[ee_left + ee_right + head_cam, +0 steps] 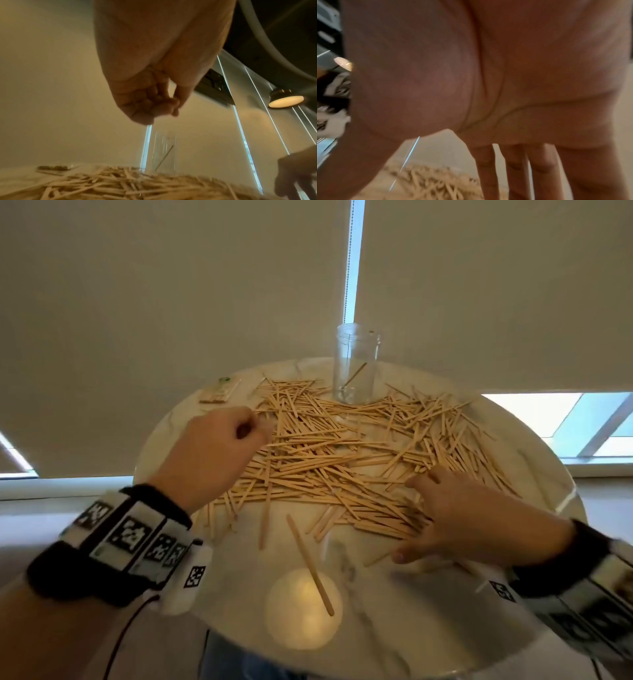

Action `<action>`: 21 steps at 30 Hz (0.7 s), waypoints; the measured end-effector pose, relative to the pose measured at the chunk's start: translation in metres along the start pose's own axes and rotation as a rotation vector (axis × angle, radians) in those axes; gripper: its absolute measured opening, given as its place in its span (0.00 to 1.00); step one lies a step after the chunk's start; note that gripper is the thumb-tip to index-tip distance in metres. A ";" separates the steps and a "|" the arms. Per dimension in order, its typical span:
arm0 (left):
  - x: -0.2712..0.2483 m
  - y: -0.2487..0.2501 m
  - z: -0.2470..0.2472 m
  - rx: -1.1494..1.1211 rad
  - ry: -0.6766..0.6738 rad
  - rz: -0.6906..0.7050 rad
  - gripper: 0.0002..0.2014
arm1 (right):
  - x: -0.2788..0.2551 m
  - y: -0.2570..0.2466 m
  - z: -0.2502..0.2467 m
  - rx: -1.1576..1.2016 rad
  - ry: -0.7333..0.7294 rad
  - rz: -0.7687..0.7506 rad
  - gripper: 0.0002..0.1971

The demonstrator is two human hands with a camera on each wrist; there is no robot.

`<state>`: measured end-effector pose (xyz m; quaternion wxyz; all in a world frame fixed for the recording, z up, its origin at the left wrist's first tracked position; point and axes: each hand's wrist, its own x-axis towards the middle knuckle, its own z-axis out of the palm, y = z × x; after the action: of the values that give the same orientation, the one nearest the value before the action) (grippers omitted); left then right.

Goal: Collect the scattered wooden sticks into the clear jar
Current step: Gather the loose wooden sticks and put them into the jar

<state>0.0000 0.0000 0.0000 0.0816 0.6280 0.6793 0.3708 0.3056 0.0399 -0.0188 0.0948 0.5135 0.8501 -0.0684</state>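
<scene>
Wooden sticks [346, 460] lie scattered in a loose, criss-crossing heap over the round marble table [534, 474], and the clear jar [356, 364] stands upright at the far edge of that heap, its base ringed by sticks. Inside the jar one stick leans at a slant against the wall; the left wrist view shows the same jar [164, 151] with that single slanted stick, rising behind the pile [120, 182]. To the left of the jar, at the far rim of the table, lies a small flat packet [221, 392], apart from the heap. Nearer than the jar, clear of the heap, one long stick [310, 565] lies alone with its near end across a bright round patch of light [303, 607] on the tabletop. The left hand [212, 453] hovers over the heap's left edge, left of the jar and nearer; its fingers [154, 102] are curled in with fingertips drawn against the thumb, and I cannot tell whether a stick is pinched between them. The right hand [469, 518] is to the right of the jar and much nearer, at the heap's near right edge, spread flat with straight fingers [541, 169] pointing down onto the sticks and the thumb out toward the table's bare part; it grips nothing. Both wrists carry black bands with patterned marker tags [132, 534].
</scene>
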 end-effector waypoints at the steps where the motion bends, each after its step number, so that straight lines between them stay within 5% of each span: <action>1: 0.005 -0.002 0.005 0.048 -0.120 -0.028 0.14 | 0.008 -0.004 0.000 -0.051 -0.051 -0.016 0.55; 2: 0.011 -0.004 0.012 0.141 -0.228 -0.032 0.16 | 0.015 -0.005 0.001 -0.090 -0.088 -0.014 0.54; 5: 0.024 -0.020 0.035 0.453 -0.544 -0.114 0.45 | 0.033 -0.006 -0.001 -0.061 -0.154 -0.063 0.45; 8: 0.035 -0.027 0.050 0.576 -0.655 -0.173 0.57 | 0.046 -0.004 -0.008 -0.025 -0.217 -0.100 0.35; 12: 0.057 -0.024 0.059 0.589 -0.623 -0.096 0.38 | 0.066 -0.004 -0.016 -0.071 -0.228 -0.163 0.24; 17: 0.065 -0.023 0.063 0.745 -0.571 -0.067 0.32 | 0.077 -0.009 -0.022 -0.216 -0.132 -0.206 0.10; 21: 0.068 -0.019 0.073 0.733 -0.629 0.040 0.23 | 0.078 -0.012 -0.022 -0.208 -0.142 -0.196 0.12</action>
<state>0.0139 0.0931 -0.0393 0.0493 0.7099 0.6955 -0.0995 0.2576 0.1064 -0.0154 0.2001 0.4093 0.8898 -0.0249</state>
